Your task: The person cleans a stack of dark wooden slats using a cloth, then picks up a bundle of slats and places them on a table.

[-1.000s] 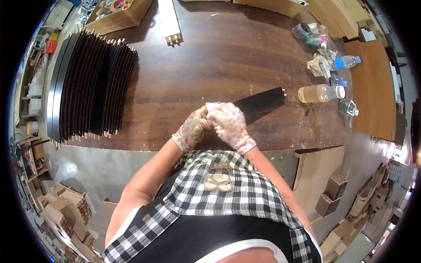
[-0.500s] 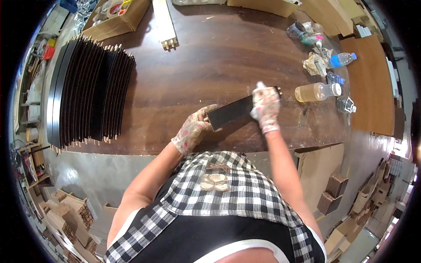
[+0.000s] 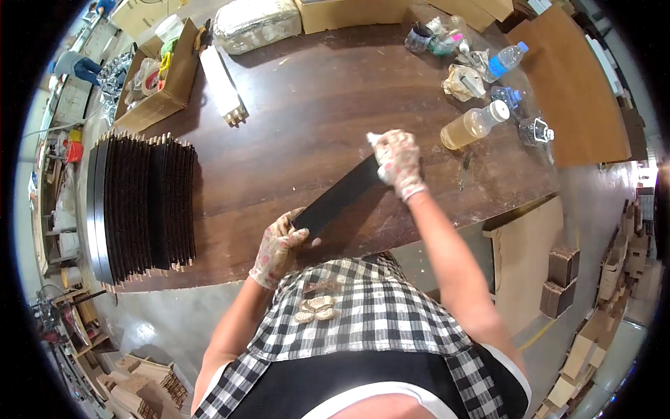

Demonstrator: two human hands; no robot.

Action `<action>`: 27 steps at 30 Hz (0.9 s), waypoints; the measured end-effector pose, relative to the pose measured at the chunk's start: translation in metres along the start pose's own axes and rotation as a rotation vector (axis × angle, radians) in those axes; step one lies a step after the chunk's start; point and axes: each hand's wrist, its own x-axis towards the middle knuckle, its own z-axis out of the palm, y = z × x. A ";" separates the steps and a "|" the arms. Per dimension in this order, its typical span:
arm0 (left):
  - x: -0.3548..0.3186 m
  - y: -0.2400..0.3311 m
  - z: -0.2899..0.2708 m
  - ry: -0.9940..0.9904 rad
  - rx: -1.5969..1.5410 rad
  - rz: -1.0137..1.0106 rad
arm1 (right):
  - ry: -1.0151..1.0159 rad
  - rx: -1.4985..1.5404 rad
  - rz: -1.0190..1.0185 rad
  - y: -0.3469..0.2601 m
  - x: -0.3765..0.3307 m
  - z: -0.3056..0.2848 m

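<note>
A flat black wooden slat [image 3: 338, 199] slants over the tabletop, its far end up and to the right. My left hand [image 3: 279, 248], in a floral-patterned glove, is closed on the slat's near end, thumb on the top face. My right hand [image 3: 399, 164], in a matching glove, is closed around a crumpled white cloth [image 3: 374, 138] at the slat's far end, hiding that end. At the left of the table stands a tight row of similar black slats [image 3: 143, 206] with light wooden pegs at their ends.
On the brown table [image 3: 279, 140] lie pale pegged strips [image 3: 222, 87]. An open cardboard box [image 3: 160, 98] and a wrapped bundle [image 3: 257, 26] are at the back. Toward the right stand a bottle of yellowish liquid [image 3: 464, 131], a blue-labelled bottle [image 3: 506, 61] and a crumpled rag [image 3: 463, 84].
The view has turned, shifting the table's contents. Against the slat, my right hand with the cloth now covers the far end, where pegs showed before. My left hand keeps its hold.
</note>
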 end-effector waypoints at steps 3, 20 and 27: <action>-0.011 0.001 0.000 -0.054 -0.107 -0.086 | -0.092 0.391 0.327 0.041 0.006 0.031; 0.024 -0.013 0.031 -0.263 -0.334 -0.082 | 0.348 0.791 -0.149 -0.073 0.028 -0.087; 0.005 0.024 0.028 -0.421 0.068 -0.045 | 0.363 1.378 0.802 0.063 0.044 -0.007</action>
